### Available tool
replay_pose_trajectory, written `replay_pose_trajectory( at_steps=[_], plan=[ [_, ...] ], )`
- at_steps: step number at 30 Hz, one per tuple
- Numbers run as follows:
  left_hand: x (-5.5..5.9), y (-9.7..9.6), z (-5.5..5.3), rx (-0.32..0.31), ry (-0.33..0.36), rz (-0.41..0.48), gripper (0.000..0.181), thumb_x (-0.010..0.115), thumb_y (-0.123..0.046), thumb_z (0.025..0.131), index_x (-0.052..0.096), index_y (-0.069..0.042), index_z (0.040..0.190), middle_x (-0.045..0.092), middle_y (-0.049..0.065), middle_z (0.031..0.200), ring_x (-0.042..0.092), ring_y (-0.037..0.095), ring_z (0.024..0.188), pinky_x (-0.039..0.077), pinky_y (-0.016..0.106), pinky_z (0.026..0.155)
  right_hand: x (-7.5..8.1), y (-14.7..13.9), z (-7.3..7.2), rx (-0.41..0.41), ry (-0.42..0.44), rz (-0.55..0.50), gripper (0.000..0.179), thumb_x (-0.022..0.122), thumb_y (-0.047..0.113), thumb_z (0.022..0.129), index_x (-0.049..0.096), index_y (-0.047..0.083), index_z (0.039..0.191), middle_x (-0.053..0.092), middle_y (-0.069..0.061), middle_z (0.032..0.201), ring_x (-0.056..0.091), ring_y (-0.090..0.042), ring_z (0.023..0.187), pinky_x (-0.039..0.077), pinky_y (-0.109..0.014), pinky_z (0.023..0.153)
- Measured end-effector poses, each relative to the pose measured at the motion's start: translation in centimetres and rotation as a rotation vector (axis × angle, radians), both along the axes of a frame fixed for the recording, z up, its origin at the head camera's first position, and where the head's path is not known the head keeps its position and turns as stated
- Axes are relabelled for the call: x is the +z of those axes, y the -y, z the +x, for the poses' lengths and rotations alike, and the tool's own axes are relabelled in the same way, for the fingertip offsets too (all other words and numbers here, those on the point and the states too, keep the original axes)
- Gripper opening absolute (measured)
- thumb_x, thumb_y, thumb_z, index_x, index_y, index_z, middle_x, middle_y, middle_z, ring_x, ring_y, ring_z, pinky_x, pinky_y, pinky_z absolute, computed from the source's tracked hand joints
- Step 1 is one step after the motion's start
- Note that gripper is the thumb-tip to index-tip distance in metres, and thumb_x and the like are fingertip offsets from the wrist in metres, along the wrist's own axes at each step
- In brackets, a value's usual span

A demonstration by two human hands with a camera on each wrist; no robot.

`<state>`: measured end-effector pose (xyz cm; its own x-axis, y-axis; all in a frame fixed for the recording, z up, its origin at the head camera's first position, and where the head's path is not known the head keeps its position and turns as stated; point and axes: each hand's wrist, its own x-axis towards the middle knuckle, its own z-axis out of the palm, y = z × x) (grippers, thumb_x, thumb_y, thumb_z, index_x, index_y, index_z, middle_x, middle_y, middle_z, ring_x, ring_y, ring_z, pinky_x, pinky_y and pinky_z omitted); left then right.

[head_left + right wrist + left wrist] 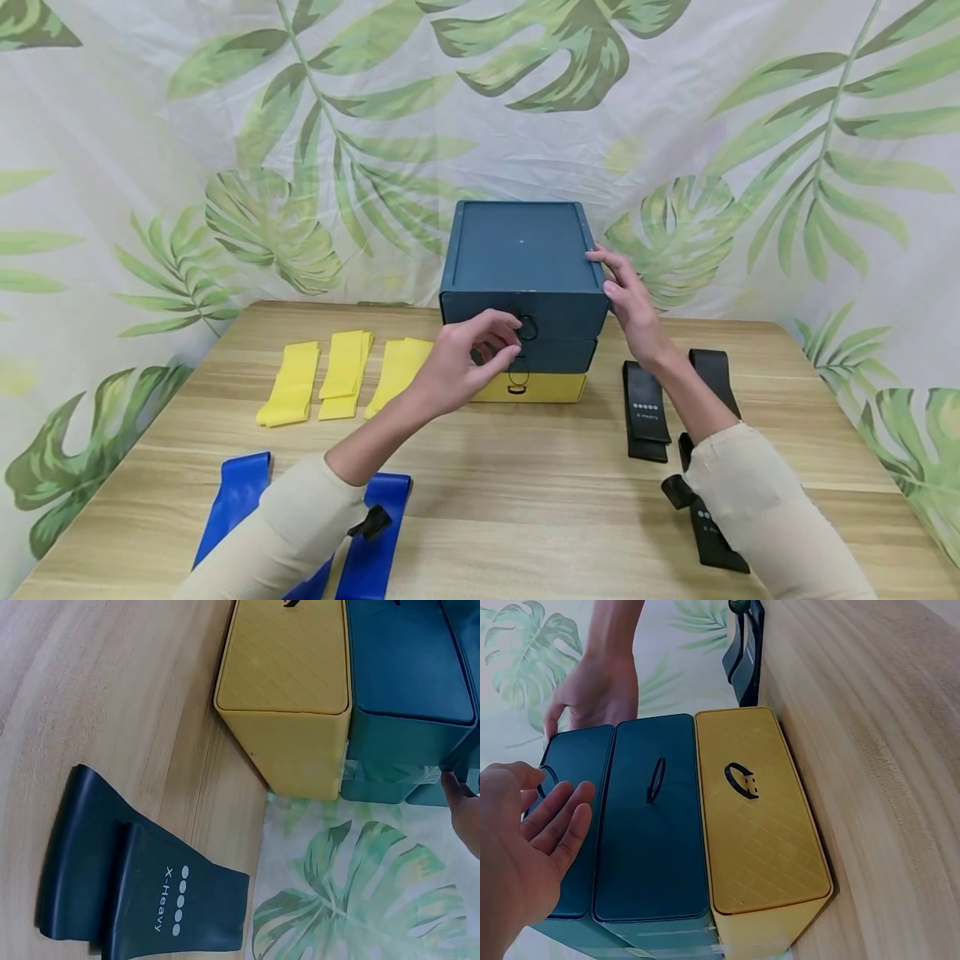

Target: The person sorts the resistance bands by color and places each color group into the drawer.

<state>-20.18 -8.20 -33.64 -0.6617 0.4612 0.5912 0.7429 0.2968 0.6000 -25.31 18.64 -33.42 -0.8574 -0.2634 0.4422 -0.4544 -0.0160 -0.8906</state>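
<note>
A stack of three drawers stands at the table's far side: a dark blue top drawer (480, 307), a dark blue middle drawer (652, 855) and a yellow bottom drawer (757, 855). Each front carries a black loop pull. My left hand (465, 358) is at the top drawer's loop pull (528, 327), thumb and forefinger bent but apart. In the left wrist view, one fingertip overlaps that loop and the other fingers are spread loosely. My right hand (633, 312) rests against the stack's right side, a finger over the top edge; in the right wrist view only its fingertips (457, 799) show.
Folded yellow resistance bands (345, 371) lie left of the stack. Blue bands (378, 542) are nearer the front left, partly under my left sleeve. Black bands marked X-Heavy (645, 408) lie on the right, some under my right forearm. A leaf-patterned cloth (375, 125) hangs behind.
</note>
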Motion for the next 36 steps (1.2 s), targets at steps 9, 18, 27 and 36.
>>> replay_pose_trajectory(
  at_steps=[9, 18, 27, 36],
  plan=[
    [0.32, 0.03, -0.13, 0.004, -0.005, -0.009, 0.02, 0.07, -0.001, 0.096, 0.067, 0.001, 0.116, 0.073, 0.011, 0.097, 0.071, 0.02, 0.085, 0.06, 0.029, 0.071, -0.08, 0.09, 0.51, -0.012, 0.0, 0.021, 0.051, 0.033, 0.016, 0.107, 0.034, -0.006, 0.153, 0.017, -0.009, 0.172, 0.013, -0.03, 0.159, 0.015, -0.058, 0.126],
    [0.33, 0.28, -0.42, -0.008, 0.023, -0.002, 0.012, 0.071, -0.003, 0.097, 0.073, -0.001, 0.109, 0.074, 0.01, 0.102, 0.068, 0.017, 0.083, 0.06, 0.029, 0.073, -0.1, 0.24, 0.56, -0.04, -0.021, 0.04, 0.051, 0.035, 0.017, 0.106, 0.038, -0.005, 0.153, 0.02, -0.01, 0.171, 0.015, -0.032, 0.158, 0.012, -0.062, 0.125],
    [0.71, 0.16, -0.51, -0.068, 0.154, 0.08, 0.016, 0.071, 0.001, 0.096, 0.079, 0.002, 0.11, 0.069, 0.008, 0.092, 0.061, 0.018, 0.072, 0.052, 0.025, 0.063, -0.37, 0.73, 0.24, -0.034, -0.029, -0.067, 0.048, 0.036, 0.012, 0.102, 0.041, -0.011, 0.144, 0.02, -0.017, 0.17, 0.017, -0.038, 0.157, 0.014, -0.055, 0.126],
    [0.9, 0.17, -0.36, -0.056, 0.185, 0.079, 0.012, 0.072, 0.001, 0.096, 0.079, 0.003, 0.105, 0.068, 0.008, 0.09, 0.061, 0.022, 0.069, 0.051, 0.023, 0.063, -0.42, 0.89, 0.16, -0.044, -0.037, -0.086, 0.047, 0.037, 0.013, 0.101, 0.045, -0.007, 0.143, 0.023, -0.018, 0.169, 0.018, -0.038, 0.157, 0.017, -0.053, 0.126]
  ],
)
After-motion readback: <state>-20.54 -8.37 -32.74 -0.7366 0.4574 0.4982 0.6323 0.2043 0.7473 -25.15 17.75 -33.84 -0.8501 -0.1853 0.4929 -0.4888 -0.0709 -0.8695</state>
